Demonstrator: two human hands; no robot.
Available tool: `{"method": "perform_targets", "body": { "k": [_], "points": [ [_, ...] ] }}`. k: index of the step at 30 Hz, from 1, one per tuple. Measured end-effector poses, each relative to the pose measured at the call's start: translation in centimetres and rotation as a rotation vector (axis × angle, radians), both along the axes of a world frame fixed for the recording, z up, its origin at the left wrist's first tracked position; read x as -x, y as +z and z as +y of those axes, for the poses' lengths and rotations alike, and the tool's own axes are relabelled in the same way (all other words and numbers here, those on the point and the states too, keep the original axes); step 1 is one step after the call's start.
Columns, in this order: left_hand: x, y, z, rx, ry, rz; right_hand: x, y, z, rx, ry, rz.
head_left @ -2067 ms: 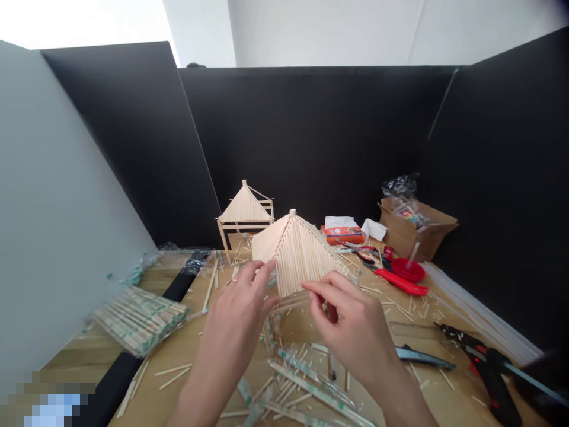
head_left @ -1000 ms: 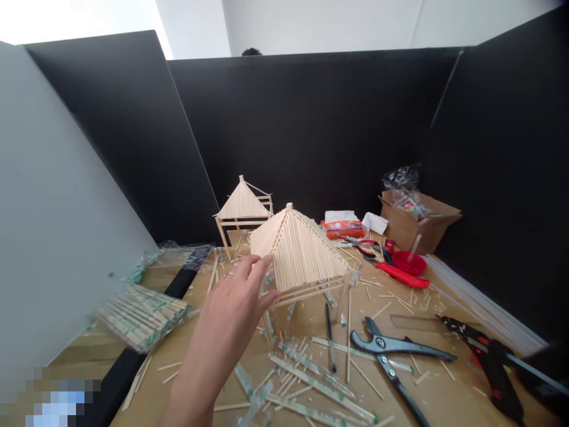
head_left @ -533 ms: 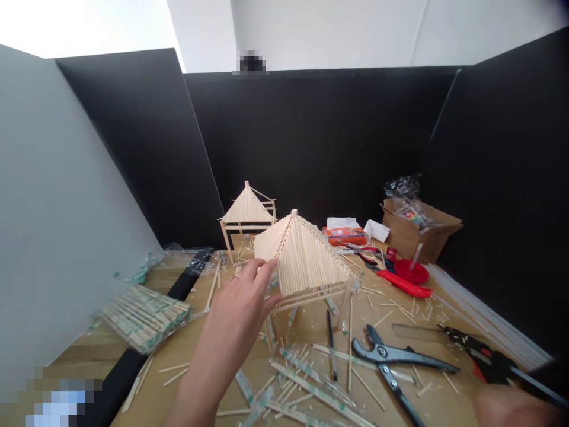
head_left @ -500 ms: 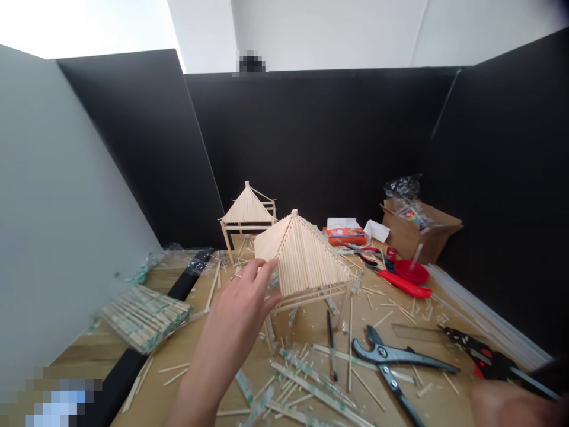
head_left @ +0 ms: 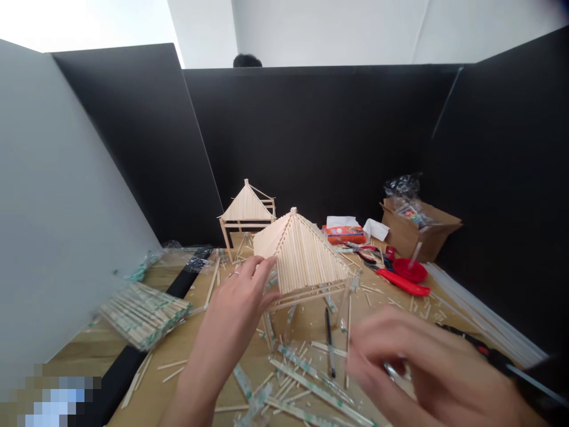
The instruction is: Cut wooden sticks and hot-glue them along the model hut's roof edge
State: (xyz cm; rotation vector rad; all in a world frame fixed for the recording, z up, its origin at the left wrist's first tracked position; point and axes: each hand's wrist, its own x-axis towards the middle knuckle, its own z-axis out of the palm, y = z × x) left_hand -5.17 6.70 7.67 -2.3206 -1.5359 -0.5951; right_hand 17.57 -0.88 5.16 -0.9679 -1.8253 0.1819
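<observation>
A model hut of thin wooden sticks (head_left: 306,255) stands on legs at the middle, with a pointed, fully covered roof. My left hand (head_left: 242,302) grips its near left roof corner between thumb and fingers. Blurred by motion, my right hand (head_left: 395,362) is to the right and nearer than the hut, over the cutter pliers, which it mostly hides. Its fingers are curled, and whether they hold anything is not clear. A black pen (head_left: 329,344) lies between the hut and my right hand.
Behind on the left stands a second stick hut (head_left: 246,204). Wrapped chopsticks (head_left: 144,314) lie at left, loose sticks and wrappers in front. To the right are a red dish (head_left: 409,270), red-handled tool (head_left: 402,281), glue gun (head_left: 484,350) and cardboard box (head_left: 418,228).
My right hand has come in from the lower right corner to over the pliers. My left hand stays at the roof corner.
</observation>
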Motion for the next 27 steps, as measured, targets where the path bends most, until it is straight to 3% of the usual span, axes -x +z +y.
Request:
{"method": "perform_targets", "body": {
  "k": [1,3,6,10,16,22,25,27],
  "points": [
    [0.0,0.0,0.0,-0.010,0.000,0.001,0.8,1.5,1.4,0.028,0.011,-0.030],
    [0.0,0.0,0.1,-0.029,0.005,0.007,2.2,2.7,4.0,-0.031,-0.058,-0.108],
    [0.0,0.0,0.0,-0.040,0.008,0.016,3.6,1.6,6.4,0.041,-0.024,-0.214],
    [0.0,0.0,0.1,-0.023,0.010,0.026,4.6,-0.3,7.3,0.056,-0.024,-0.297],
    [0.0,0.1,0.2,-0.017,0.008,0.022,5.1,-0.2,7.3,0.084,-0.031,-0.328],
    [0.0,0.2,0.1,0.002,0.013,0.019,2.5,1.2,6.0,0.031,-0.113,-0.168],
    [0.0,0.2,0.1,0.015,0.028,0.021,-0.4,1.5,4.7,0.071,-0.294,-0.113],
    [0.1,0.0,0.1,0.020,0.027,0.022,-2.8,0.7,3.5,0.183,-0.430,-0.172]
  ]
}}
